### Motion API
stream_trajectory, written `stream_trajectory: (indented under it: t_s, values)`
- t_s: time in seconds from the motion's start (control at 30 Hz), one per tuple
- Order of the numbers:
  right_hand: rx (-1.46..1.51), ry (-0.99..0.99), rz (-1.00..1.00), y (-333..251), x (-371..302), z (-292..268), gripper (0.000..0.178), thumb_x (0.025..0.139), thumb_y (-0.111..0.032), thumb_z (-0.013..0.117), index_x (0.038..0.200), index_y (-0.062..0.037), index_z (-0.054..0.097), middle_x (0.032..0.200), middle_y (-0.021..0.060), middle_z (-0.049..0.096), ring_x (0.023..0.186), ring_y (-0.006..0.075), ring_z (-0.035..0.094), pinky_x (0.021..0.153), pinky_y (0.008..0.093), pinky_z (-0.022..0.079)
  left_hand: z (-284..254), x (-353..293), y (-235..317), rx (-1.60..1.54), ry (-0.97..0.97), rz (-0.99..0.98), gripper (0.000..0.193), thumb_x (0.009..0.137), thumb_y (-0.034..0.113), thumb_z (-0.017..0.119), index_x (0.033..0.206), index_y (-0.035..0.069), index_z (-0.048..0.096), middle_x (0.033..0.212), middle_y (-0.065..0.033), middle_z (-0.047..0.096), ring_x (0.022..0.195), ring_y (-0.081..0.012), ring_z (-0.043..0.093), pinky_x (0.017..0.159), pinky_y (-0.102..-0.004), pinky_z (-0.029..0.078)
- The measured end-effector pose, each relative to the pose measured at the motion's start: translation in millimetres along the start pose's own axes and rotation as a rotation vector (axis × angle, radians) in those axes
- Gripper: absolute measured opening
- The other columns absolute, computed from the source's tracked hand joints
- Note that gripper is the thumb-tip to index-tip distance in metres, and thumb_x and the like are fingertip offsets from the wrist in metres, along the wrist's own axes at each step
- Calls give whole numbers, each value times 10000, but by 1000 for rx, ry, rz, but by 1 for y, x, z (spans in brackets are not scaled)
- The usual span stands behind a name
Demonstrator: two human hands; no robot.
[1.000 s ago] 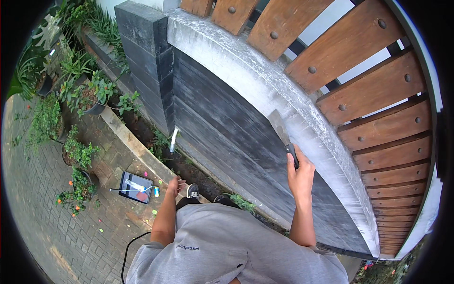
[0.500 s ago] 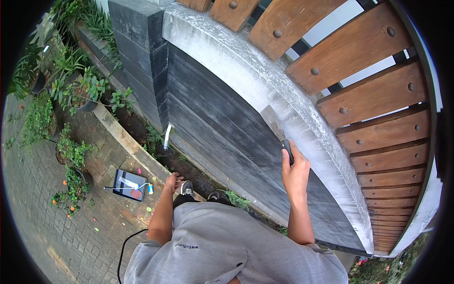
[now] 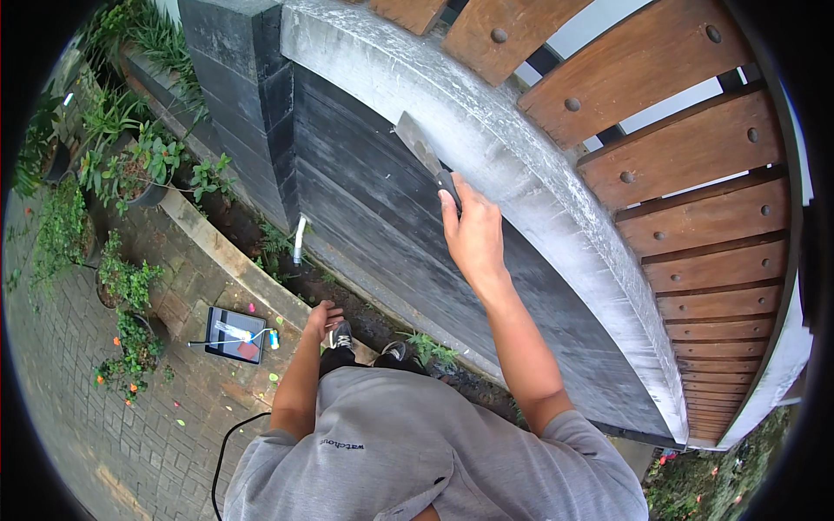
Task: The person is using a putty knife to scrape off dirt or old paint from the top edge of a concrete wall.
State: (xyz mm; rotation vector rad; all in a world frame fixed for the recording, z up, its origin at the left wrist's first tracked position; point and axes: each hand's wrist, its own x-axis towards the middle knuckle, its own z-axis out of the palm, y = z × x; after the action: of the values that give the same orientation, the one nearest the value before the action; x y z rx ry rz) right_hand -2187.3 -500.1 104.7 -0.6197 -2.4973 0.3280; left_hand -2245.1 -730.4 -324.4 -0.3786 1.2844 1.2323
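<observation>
In my right hand (image 3: 476, 227) is a scraper (image 3: 420, 146) with a black handle and a flat metal blade. Its blade lies against the lower edge of the white, weathered ledge (image 3: 347, 54) along the top of the dark wall. My right arm stretches forward from the body. Low on the left, my left hand (image 3: 325, 318) hangs beside the concrete curb with its fingers apart and nothing in it. Below the ledge is the dark grey plank-textured wall (image 3: 382, 191).
Brown wooden fence slats (image 3: 643, 69) rise above the ledge. A dark pillar (image 3: 239, 104) stands at the wall's left end. A white pipe (image 3: 300, 240) juts up from the soil strip. On the paving, a black tray (image 3: 236, 335) holds a paint roller, near potted plants (image 3: 143, 178).
My right hand has moved the scraper left and farther away along the ledge, and the right arm reaches out more. My left hand stays at nearly the same place.
</observation>
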Motion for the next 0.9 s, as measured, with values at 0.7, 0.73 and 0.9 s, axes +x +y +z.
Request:
stream_trajectory:
  t_s: [0.7,0.73,0.9]
  values:
    - [-71,12,181,21,-46,-44,271,877,-90,602,1109,49,591,803,230,628,678,363,621,613,380,477,92,-31,46,112,-263,75,463,957,374,329,1310,121,487,1184,-57,630,1033,-176,592,866,-305,431]
    - [-46,13,142,16,-37,-33,268,879,-90,598,1105,54,588,823,239,630,710,377,626,634,395,483,86,-33,44,92,-251,75,461,955,372,330,1307,119,488,1176,-54,634,1032,-175,594,861,-304,434]
    - [70,74,19,-27,40,27,269,888,-92,565,1073,104,565,849,276,625,785,425,619,683,461,482,74,-48,48,27,-200,105,460,960,364,317,1295,101,493,1170,-57,637,1022,-176,600,856,-305,439]
